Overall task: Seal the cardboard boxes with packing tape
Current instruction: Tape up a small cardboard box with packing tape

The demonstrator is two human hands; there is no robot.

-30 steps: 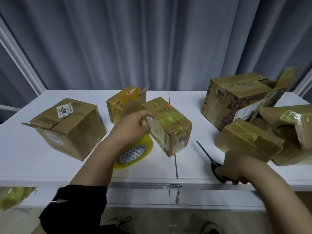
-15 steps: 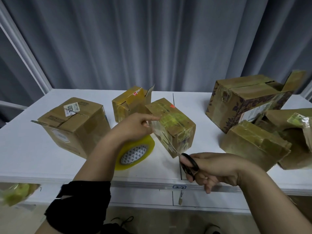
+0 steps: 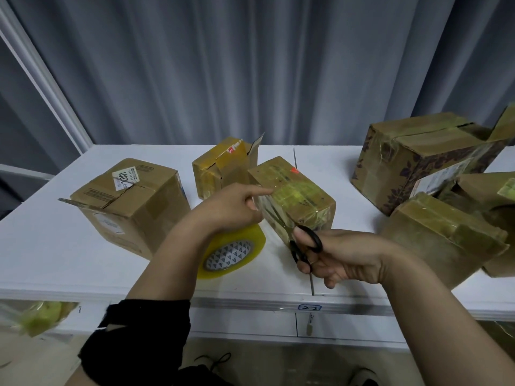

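The box is stood near the middle of the surface, 1 corner turned toward the viewer. Within the last 1 s the scissors have been taken up from the surface at the right and brought in. The blades are now laid up along the near side face, close to where the left hand is set. From this it is judged that the strip has been laid and that only the cut from the roll is wanted before this box is done.

The right hand is clamped on the black loops, with the thumb through 1 of them. The left hand has been kept in place. Its index finger is laid straight on the top edge and the other fingers are curled. Whether tape is pinched cannot be told.

The box is oblong brown cardboard, wrapped in glossy, wrinkled yellowish film. The roll is a thick translucent yellow ring with a triangle-printed core, leaned under the left wrist. A labelled box at the left has 1 flap stuck out. A patterned box is set well apart at the right.
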